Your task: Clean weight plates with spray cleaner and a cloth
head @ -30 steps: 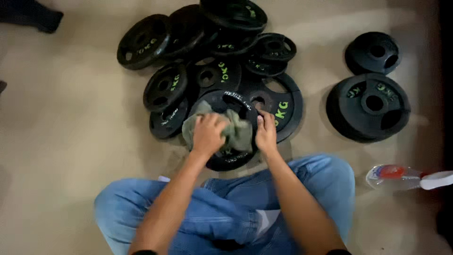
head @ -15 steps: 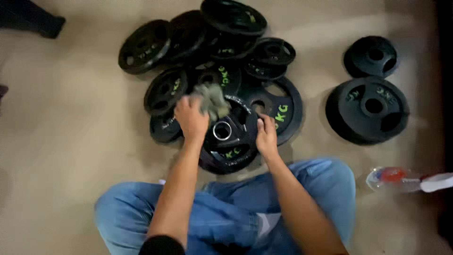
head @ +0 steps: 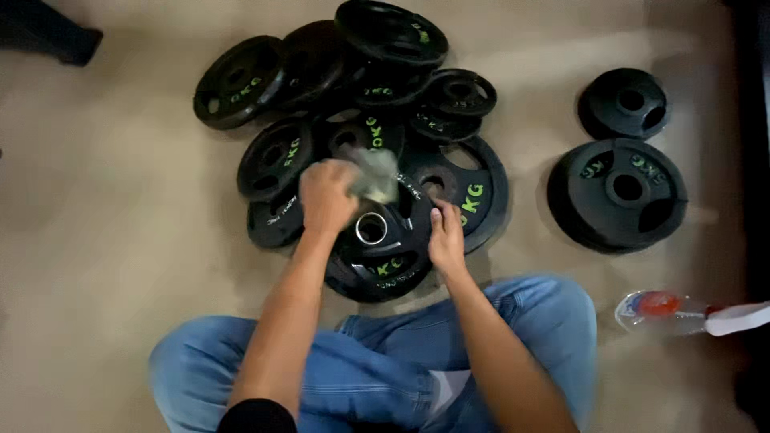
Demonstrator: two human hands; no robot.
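Note:
I sit on the floor with a black weight plate (head: 383, 255) in front of my knees; its steel centre ring shows. My left hand (head: 325, 195) grips a grey-green cloth (head: 374, 172) and presses it on the plate's far rim. The right edge of that plate is steadied by my right hand (head: 446, 236), fingers resting on it. A larger black plate (head: 469, 188) with green lettering lies under and behind it.
A heap of several black plates (head: 345, 72) spreads behind. Two more plates lie at the right, a small one (head: 623, 102) and a bigger one (head: 619, 192). A clear spray bottle (head: 682, 313) with a red part lies by my right knee. Beige floor all round.
My left hand has carried the cloth from the plate's centre up to its far edge, uncovering the steel ring. The right hand has stayed on the plate's right side.

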